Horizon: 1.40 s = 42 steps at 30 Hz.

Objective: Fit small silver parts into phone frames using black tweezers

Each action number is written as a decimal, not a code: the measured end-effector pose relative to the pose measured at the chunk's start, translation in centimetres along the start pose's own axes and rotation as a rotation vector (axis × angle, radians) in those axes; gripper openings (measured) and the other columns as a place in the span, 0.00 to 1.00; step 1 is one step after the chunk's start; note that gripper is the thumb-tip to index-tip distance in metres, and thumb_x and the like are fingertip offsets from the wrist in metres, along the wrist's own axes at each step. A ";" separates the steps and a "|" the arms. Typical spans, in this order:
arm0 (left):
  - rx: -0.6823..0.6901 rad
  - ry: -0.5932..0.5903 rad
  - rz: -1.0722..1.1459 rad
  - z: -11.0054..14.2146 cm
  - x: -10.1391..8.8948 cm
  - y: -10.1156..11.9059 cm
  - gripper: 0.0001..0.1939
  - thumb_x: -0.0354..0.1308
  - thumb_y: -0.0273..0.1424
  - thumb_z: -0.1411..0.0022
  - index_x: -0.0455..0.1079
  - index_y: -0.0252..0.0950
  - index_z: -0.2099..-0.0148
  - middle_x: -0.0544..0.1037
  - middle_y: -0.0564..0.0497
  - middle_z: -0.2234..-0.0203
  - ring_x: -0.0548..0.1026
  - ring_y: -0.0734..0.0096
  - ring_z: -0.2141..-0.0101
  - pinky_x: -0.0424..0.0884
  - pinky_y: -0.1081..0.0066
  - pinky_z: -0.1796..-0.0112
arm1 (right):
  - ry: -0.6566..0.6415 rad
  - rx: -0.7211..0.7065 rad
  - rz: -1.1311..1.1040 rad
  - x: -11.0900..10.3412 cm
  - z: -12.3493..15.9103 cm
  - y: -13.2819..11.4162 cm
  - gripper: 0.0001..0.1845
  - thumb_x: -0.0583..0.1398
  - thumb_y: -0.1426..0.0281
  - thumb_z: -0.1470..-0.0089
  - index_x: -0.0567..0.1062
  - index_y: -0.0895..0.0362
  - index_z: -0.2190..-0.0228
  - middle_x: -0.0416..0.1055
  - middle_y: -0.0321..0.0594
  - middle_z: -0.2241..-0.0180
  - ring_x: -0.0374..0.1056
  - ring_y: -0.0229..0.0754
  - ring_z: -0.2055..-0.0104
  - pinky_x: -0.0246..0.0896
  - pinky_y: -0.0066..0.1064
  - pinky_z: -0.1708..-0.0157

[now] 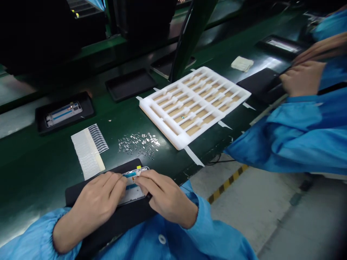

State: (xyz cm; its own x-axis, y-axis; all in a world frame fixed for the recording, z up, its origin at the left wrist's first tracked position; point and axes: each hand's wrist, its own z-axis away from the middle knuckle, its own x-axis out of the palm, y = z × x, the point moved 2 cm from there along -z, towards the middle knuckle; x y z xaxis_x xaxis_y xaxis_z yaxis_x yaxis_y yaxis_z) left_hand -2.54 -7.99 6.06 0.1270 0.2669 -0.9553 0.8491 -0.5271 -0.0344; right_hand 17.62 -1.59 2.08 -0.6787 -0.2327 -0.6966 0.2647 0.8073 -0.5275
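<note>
My left hand (99,193) and my right hand (164,195) meet over a white-edged phone frame (132,187), and the fingers of both press on it. Blue and yellow strips show on the frame, and my fingers hide part of it. It lies on a black mat (114,220) at the bench's near edge. Beyond my hands lie a scatter of tiny metal pieces (138,144) and a white comb-like strip sheet (88,151). A white foam tray (193,104) with tan slots sits farther off.
A co-worker's hands (302,77) in blue sleeves work on a black pad at the right. Black trays line the green bench, one holding another phone frame (63,113). A cloth pad lies at the back. A yellow-black floor stripe runs below the bench edge.
</note>
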 end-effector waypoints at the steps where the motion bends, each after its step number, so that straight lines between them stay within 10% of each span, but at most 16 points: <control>1: -0.054 -0.007 0.042 0.2 0.2 -0.1 0.08 0.52 0.28 0.22 0.72 0.32 0.51 0.82 0.46 0.62 0.80 0.63 0.63 0.78 0.63 0.59 | -0.001 0.016 0.000 0.0 0.1 0.4 0.26 0.49 0.87 0.44 0.77 0.58 0.52 0.78 0.47 0.57 0.77 0.47 0.56 0.79 0.36 0.57; 20: -0.106 -0.026 0.149 1.9 2.5 -0.1 0.16 0.54 0.21 0.26 0.73 0.28 0.40 0.78 0.37 0.50 0.77 0.55 0.52 0.79 0.59 0.52 | -0.044 -0.039 0.187 1.3 -0.4 3.0 0.18 0.51 0.81 0.31 0.79 0.60 0.54 0.81 0.50 0.54 0.77 0.48 0.57 0.77 0.39 0.56; 33: -0.070 -0.032 0.094 1.4 2.9 0.1 0.17 0.51 0.20 0.26 0.72 0.29 0.39 0.78 0.38 0.53 0.77 0.55 0.54 0.80 0.59 0.54 | -0.143 0.008 0.456 1.1 0.9 -0.9 0.22 0.52 0.82 0.33 0.78 0.71 0.44 0.76 0.65 0.43 0.76 0.53 0.60 0.78 0.44 0.65; 39: -0.155 -0.113 0.193 1.6 1.8 -0.1 0.17 0.57 0.32 0.25 0.69 0.34 0.37 0.77 0.39 0.48 0.77 0.53 0.50 0.80 0.55 0.51 | 0.353 0.360 -0.178 -1.0 2.1 3.0 0.10 0.61 0.68 0.29 0.83 0.57 0.56 0.78 0.52 0.50 0.77 0.49 0.51 0.76 0.41 0.51; 42: -0.213 -0.208 0.271 2.0 1.3 0.0 0.26 0.63 0.47 0.30 0.69 0.38 0.37 0.75 0.39 0.41 0.76 0.47 0.43 0.79 0.50 0.47 | 0.689 0.590 -0.457 -1.0 3.4 5.2 0.24 0.52 0.63 0.24 0.83 0.54 0.66 0.78 0.47 0.56 0.76 0.47 0.54 0.73 0.40 0.56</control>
State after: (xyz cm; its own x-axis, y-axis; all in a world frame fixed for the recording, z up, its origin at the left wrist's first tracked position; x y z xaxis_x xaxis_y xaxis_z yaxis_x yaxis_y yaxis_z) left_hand -3.37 -9.23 4.24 0.2730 -0.0394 -0.9612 0.8892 -0.3709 0.2678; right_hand 21.96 0.96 -1.61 -0.9975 0.0616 -0.0344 0.0504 0.2797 -0.9588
